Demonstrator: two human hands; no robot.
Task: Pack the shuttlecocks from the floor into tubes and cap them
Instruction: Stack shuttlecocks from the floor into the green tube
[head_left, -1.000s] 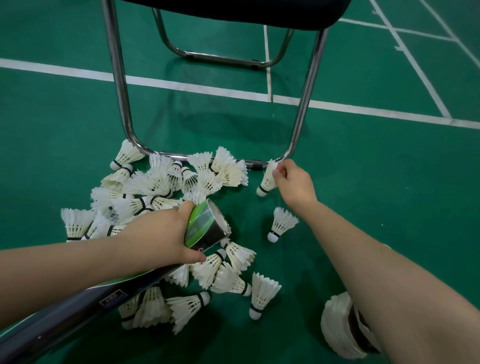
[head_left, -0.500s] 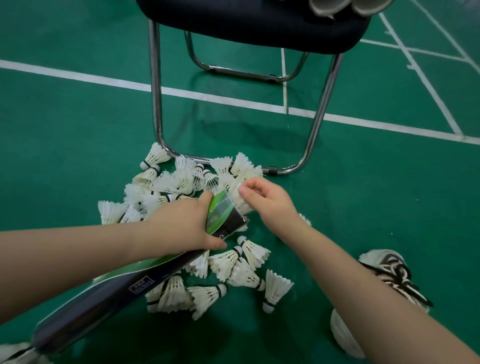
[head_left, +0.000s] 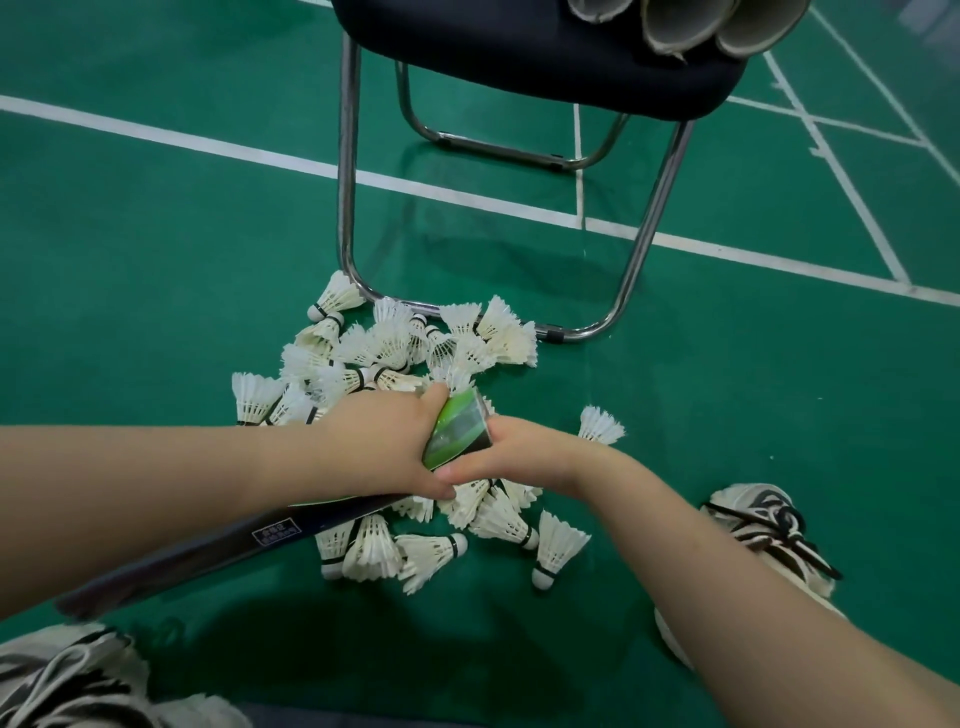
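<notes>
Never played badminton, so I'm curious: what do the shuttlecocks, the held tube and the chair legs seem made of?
The shuttlecocks look feathered: separate matte white vanes, pale rounded bases, possibly cork. The tube seems glossy printed card or plastic; its green-and-black skin shines, which one is unclear. The chair legs are likely chromed steel tubing, bright and mirror-like.

White feathered shuttlecocks (head_left: 395, 353) lie heaped on the floor around a tilted black-green tube (head_left: 280, 535).

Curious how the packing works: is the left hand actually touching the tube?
Touching. The head view shows the left hand wrapped round the shuttlecock tube near its open end, thumb underneath, fingers over the top.
</notes>
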